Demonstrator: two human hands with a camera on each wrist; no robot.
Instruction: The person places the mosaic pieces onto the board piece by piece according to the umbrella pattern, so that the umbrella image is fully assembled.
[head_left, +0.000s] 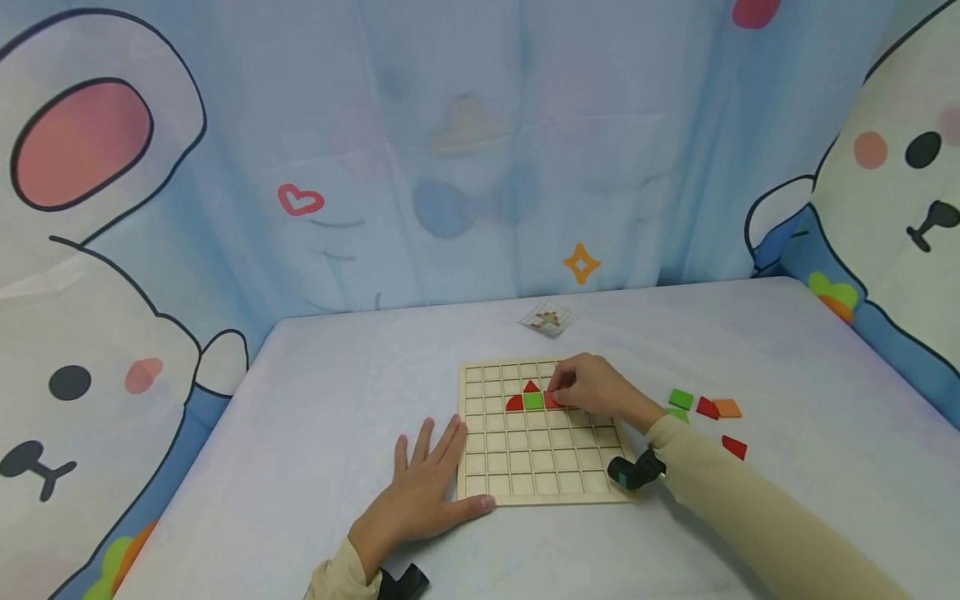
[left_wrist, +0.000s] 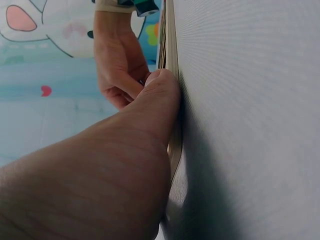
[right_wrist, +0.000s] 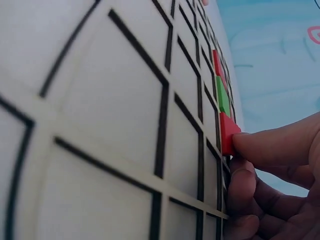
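A pale wooden grid board [head_left: 521, 463] lies on the table. On its upper part sit a green square tile [head_left: 532, 402], a red triangular tile [head_left: 531, 387] above it and a red curved-edged tile [head_left: 514, 403] to its left. My right hand [head_left: 597, 387] pinches another red tile [right_wrist: 230, 134] between thumb and fingers, right beside the green square. My left hand [head_left: 422, 498] is spread flat at the board's lower left, fingertips along the left edge and the thumb [left_wrist: 161, 92] on the near edge.
Right of the board lie loose tiles: green ones [head_left: 681, 398], red ones [head_left: 734, 447] and an orange one [head_left: 727, 408]. A small picture card [head_left: 548, 318] with a coloured pattern lies behind the board. A patterned blue curtain [head_left: 465, 167] hangs behind the white table [head_left: 352, 383].
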